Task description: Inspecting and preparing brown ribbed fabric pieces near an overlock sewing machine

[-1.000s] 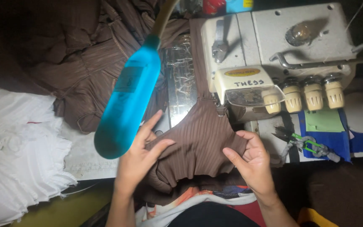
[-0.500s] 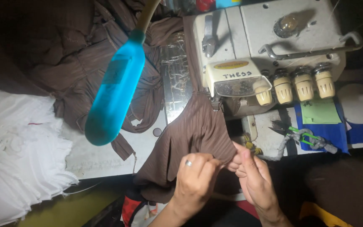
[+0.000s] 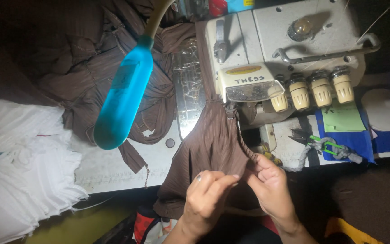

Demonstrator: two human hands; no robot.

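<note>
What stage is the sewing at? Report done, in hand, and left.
Done: a heap of brown pieces lies behind the machine, by the look already sewn. In hand: the left hand and right hand pinch the edge of the brown ribbed fabric, which runs up under the presser foot of the sewing machine. Left: the seam portion nearest the hands.

Sewing machine stands at the table's far right. Fabric piece hangs from under the machine's front, over the table's near edge. Both hands at that near edge: left hand just left of right hand, fingertips meeting on the fabric. Lamp head hovers left of the machine, above the heaped cloth at far left. Stacked cloth lies at the near left corner. Snips lie right of the fabric, before the machine.
</note>
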